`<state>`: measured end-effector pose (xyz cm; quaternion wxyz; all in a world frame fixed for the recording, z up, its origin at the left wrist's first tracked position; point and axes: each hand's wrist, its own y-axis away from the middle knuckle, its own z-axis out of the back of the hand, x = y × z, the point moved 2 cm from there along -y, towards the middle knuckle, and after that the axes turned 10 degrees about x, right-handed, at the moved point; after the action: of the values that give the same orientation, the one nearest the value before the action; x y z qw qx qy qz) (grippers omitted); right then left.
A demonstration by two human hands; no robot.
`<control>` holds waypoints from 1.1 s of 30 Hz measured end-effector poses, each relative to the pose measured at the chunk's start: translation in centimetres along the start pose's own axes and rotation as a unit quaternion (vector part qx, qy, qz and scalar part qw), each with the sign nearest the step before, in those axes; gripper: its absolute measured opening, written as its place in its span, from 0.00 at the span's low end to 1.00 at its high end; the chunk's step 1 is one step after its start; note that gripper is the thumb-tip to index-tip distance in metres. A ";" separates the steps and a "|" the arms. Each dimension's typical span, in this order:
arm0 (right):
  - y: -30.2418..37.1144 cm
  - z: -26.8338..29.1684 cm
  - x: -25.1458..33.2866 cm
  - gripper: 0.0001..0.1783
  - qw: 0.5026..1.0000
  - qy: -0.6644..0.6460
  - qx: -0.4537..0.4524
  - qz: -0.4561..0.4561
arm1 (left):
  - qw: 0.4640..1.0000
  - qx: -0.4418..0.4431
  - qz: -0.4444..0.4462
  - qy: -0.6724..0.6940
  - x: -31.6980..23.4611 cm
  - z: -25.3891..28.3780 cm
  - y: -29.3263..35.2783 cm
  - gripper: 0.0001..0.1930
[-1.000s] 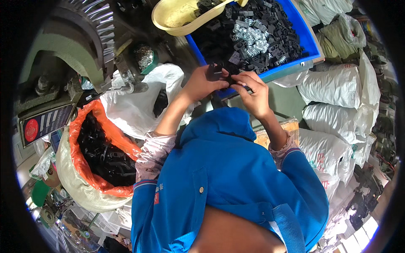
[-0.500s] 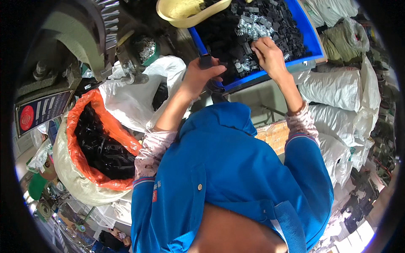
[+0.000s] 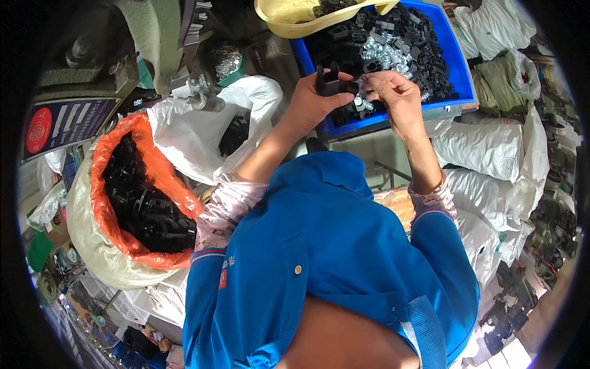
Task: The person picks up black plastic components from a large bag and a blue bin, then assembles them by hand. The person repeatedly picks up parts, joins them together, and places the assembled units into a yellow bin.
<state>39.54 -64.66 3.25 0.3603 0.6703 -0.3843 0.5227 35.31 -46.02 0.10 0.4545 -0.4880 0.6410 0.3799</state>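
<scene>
My left hand [image 3: 307,104] is closed around a black plastic part [image 3: 327,81], with an upright end showing above the fingers. Close beside it, over the near part of a blue bin [image 3: 464,74], my right hand [image 3: 401,104] has its thumb and fingers pinched together. Whatever sits between those fingertips is too small to make out; it almost meets the black part. In the bin lie many black plastic pieces [image 3: 427,64] with a heap of shiny metal pieces [image 3: 387,54] on top.
A yellow scoop-shaped tray [image 3: 289,27] rests over the bin's far left corner. Left of me stand a sack with an orange liner [image 3: 132,240] full of black parts and a white sack [image 3: 190,135]. Green machinery [image 3: 157,49] rises at far left. White sacks [image 3: 479,132] pile up on the right.
My right hand has lifted off the metal heap and come left and nearer, to the left hand. My left hand has moved right with the black part. The view has shifted slightly.
</scene>
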 end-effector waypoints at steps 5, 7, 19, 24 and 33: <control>-0.2 -3.1 1.9 0.04 0.958 0.277 0.038 0.062 | 0.998 -0.015 -0.018 -0.060 -1.6 0.6 1.6 0.17; -0.1 -4.4 3.1 0.05 0.888 0.418 0.068 0.181 | 0.995 -0.026 -0.020 -0.092 -1.9 1.0 2.3 0.17; -3.4 -11.5 -0.6 0.23 0.962 0.130 0.238 0.045 | 0.965 -0.237 -0.107 -0.037 -1.6 4.9 9.6 0.16; -1.1 -14.3 -4.7 0.18 0.962 -0.002 0.242 -0.125 | 0.929 -0.327 -0.153 -0.077 -1.2 6.4 12.0 0.11; -4.4 -16.5 -5.9 0.16 0.923 -0.104 0.333 -0.163 | 0.895 -0.357 -0.150 -0.220 -3.1 9.2 16.6 0.02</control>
<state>35.50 -47.29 0.35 0.1549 0.8553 -0.1089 0.4823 21.52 -32.71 0.99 0.4311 -0.6116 0.2650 0.6082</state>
